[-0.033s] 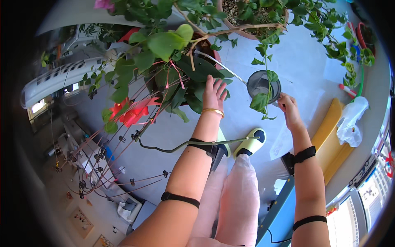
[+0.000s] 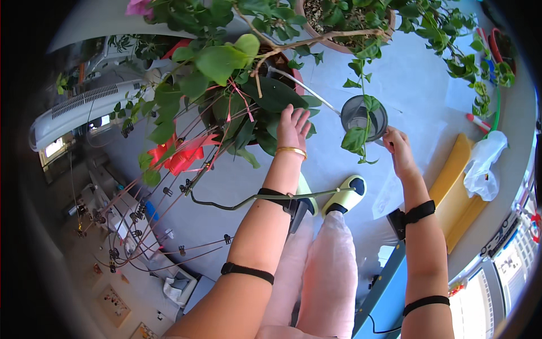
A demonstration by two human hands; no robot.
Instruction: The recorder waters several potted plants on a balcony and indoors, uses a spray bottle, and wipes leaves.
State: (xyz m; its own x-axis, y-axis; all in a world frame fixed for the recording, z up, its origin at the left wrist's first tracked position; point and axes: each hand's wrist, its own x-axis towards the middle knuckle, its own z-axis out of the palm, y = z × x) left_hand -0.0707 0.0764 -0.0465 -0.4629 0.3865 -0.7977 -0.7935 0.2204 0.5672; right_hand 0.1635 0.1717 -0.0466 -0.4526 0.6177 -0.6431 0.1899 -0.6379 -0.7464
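Barely anything has shifted: your right fingers [image 2: 390, 135] grip the grey watering can [image 2: 352, 119], centre-right, keeping its spout over the red-rimmed pot [image 2: 297, 74]; your left fingers [image 2: 288, 114] spread loose, released.

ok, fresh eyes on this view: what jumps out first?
Probably the bright red bow, left of centre among thin arching stems. Next, the grey watering can at the right hand, right of centre, its long pale spout pointing left towards the potted plant. Then the open left hand near the picture's middle, beside big dark green leaves.
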